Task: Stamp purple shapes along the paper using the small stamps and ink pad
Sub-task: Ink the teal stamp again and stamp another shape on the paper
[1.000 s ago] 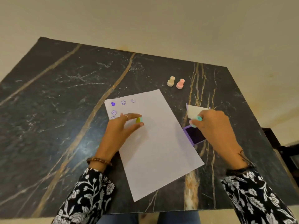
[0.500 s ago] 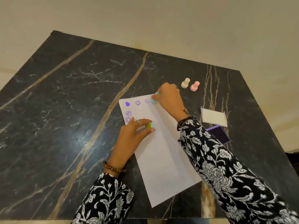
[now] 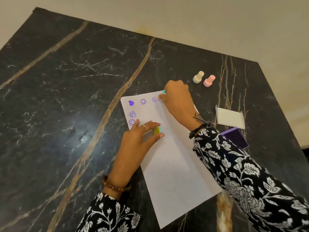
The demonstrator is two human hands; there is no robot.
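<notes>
A dark marble table (image 3: 66, 97) stands against a beige wall (image 3: 200, 17).

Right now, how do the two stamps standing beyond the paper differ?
The cream stamp is pale yellowish; the pink stamp is rosy. The cream one stands nearer the paper, the pink one to its right. Both stand upright on the table, untouched, with the same knobbed shape and similar size.

glossy marble table (image 3: 66, 97), matt white paper (image 3: 175, 164)
</notes>
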